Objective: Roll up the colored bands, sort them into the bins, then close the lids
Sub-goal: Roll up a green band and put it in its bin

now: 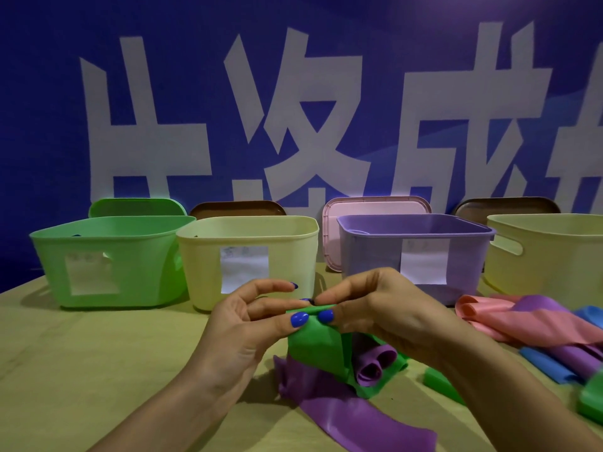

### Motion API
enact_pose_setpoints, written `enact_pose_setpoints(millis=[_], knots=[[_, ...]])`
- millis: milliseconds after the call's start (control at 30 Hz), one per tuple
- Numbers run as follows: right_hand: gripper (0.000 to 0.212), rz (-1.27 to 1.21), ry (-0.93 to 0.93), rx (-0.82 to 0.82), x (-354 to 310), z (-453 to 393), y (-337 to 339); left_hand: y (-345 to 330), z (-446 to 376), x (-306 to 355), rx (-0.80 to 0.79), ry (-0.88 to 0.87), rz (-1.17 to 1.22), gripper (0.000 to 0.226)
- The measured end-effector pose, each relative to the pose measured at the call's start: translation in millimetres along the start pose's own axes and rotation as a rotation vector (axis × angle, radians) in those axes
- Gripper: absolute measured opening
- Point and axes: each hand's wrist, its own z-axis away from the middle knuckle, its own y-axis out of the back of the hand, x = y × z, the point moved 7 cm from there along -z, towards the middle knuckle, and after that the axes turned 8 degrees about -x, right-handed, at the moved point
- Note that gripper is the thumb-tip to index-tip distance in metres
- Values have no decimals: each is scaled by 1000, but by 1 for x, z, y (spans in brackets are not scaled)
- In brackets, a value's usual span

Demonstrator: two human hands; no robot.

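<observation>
Both hands meet above the near middle of the pale wooden table (81, 353). The left hand (248, 331) and the right hand (375, 308) each pinch the top edge of a flat green elastic band (315, 347) between thumb and fingertips, thumbs (nails painted blue) side by side on its near face. The top edge is folded over into a narrow first turn; the remainder hangs down to the table.

Under and beside the green band lies a long purple elastic band (365, 422), one end loosely curled just right of the green one, the other end trailing toward the near edge.

Far side of the table, left to right: a light green plastic bin (107, 259), a cream plastic bin (248, 256), a lilac plastic bin (414, 246) and a pale yellow plastic bin (548, 256) cut off by the frame. The first three carry a white paper label on the near wall (writing too blurred to read). All four stand open, and a lid leans upright behind each: green lid (137, 207), brown lid (238, 209), pink lid (375, 207), second brown lid (505, 206).

At the right, a loose heap holds a pink elastic band (522, 324), another purple band (538, 303), blue bands (548, 365) and green pieces (440, 383).
</observation>
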Motion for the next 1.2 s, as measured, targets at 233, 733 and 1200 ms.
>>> enact_pose_setpoints(millis=[233, 733, 1200], knots=[[23, -104, -31, -48, -1, 2, -3, -1, 1, 5, 21, -41, -114, 39], [32, 128, 96, 26, -5, 1, -3, -1, 2, -13, 12, 112, -23, 22], [21, 156, -17, 57, 0, 1, -1, -2, 2, -5, 35, -28, -156, 25]])
